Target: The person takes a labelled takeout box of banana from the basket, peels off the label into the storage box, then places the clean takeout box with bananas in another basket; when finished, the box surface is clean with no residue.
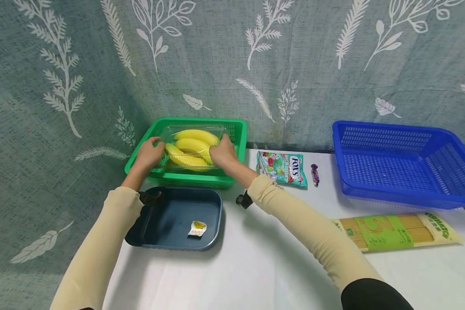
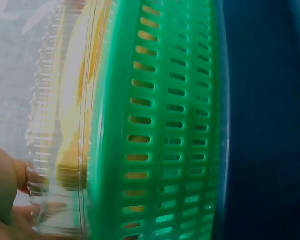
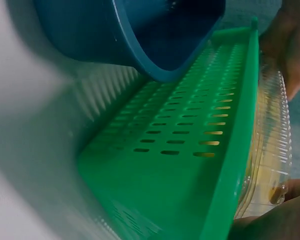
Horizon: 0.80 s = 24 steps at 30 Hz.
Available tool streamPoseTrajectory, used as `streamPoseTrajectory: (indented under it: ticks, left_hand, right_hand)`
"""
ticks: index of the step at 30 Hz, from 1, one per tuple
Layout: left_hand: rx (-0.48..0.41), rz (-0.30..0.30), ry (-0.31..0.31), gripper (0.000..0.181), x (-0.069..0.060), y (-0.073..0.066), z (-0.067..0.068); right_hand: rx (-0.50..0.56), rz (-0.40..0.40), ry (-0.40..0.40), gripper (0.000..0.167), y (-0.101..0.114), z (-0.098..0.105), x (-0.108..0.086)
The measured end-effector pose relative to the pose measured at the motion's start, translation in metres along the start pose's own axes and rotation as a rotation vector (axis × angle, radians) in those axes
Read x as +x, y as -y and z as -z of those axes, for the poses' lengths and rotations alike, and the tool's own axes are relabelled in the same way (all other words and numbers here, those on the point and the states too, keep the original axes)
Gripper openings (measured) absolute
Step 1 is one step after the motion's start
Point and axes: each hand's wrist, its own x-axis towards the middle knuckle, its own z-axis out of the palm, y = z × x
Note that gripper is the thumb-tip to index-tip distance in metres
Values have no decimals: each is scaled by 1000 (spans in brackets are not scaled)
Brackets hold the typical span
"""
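Both hands hold a clear plastic box (image 2: 42,110) of yellow bananas (image 1: 193,145) at the green basket (image 1: 241,133). My left hand (image 1: 150,154) grips the box's left end, and my right hand (image 1: 223,153) grips its right end. Seen from the wrists, the box rises above the basket's slotted side; whether its bottom touches the basket floor is hidden. Below the basket, in the head view, lies a dark blue tray (image 1: 164,219). A small label with a banana picture (image 1: 197,228) sits in that tray.
Right of the green basket lie a Fox's candy bag (image 1: 282,168) and a purple wrapped candy (image 1: 315,175). A blue basket (image 1: 387,168) stands at the far right, with a pack of noodles (image 1: 399,232) in front. A patterned curtain (image 1: 216,56) hangs behind and at left.
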Motion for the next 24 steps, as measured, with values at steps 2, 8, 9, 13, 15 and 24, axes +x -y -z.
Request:
streamPoseTrajectory:
  ticks: [2, 8, 9, 13, 15, 24]
  left_hand:
    - [-12, 19, 28, 60, 4, 1, -1]
    - [-22, 43, 109, 62, 13, 3, -6]
    - [-21, 44, 115, 62, 15, 3, -7]
    - [-18, 54, 129, 62, 17, 4, -9]
    - [-11, 56, 136, 62, 18, 5, -10]
    - [82, 33, 121, 64, 22, 3, -14]
  right_hand:
    - [4, -22, 12, 71, -1, -2, 2]
    - [-35, -91, 46, 76, -6, -3, 10]
    - [-46, -100, 48, 76, -7, -3, 11]
    - [-106, -133, 56, 76, -9, -3, 15]
    - [-136, -149, 71, 77, -10, -4, 16]
    - [-226, -130, 63, 80, -9, -6, 19]
